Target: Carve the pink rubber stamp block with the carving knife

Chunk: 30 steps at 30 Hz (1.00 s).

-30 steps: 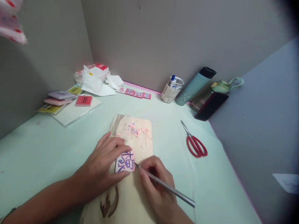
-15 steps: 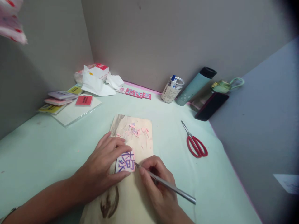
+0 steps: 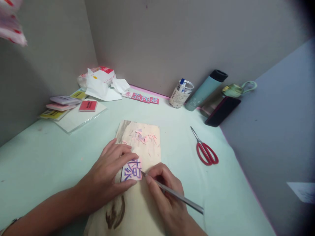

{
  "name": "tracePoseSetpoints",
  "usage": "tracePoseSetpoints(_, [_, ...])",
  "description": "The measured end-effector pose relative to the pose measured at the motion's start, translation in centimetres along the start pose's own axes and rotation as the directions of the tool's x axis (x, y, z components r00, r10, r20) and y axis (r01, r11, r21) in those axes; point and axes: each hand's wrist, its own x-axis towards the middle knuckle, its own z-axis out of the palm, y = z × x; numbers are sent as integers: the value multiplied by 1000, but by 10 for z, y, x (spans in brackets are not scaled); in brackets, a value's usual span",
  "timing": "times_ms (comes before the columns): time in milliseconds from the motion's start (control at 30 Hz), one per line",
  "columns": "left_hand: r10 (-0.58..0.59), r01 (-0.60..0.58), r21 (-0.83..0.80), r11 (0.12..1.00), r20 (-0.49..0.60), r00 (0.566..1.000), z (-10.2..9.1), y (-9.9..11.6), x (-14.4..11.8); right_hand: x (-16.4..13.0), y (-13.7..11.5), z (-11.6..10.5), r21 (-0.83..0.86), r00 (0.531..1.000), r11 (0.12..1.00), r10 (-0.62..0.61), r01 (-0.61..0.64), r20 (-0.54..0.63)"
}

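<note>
My left hand (image 3: 108, 175) pinches a small pink rubber block (image 3: 132, 170) with purple characters drawn on it, holding it flat on a wooden board (image 3: 144, 154). My right hand (image 3: 163, 193) grips a thin metal craft knife (image 3: 176, 196) like a pen. The blade tip touches the block's right edge. Pink shavings (image 3: 144, 137) lie scattered on the far part of the board.
Red scissors (image 3: 205, 151) lie to the right on the pale green table (image 3: 49, 157). At the back stand a glue jar (image 3: 180, 93), a teal bottle (image 3: 205, 89), a dark phone (image 3: 222, 110), carved pink stamps (image 3: 141, 97), crumpled tissue (image 3: 103, 86) and stacked rubber blocks (image 3: 66, 103).
My right hand and the knife have shifted slightly up and left along the block's right edge. My left hand and the block have stayed put.
</note>
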Motion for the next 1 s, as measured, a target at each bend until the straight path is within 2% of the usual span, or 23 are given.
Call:
tracePoseSetpoints(533, [-6, 6, 25, 1000, 5, 1000, 0, -2, 0, 2, -4, -3, 7, 999, 1000, 2, -3, 54])
tracePoseSetpoints(1000, [-8, 7, 34, 999, 37, 999, -2, -4, 0, -2, -9, -3, -155, 982, 970, -177, 186, 70])
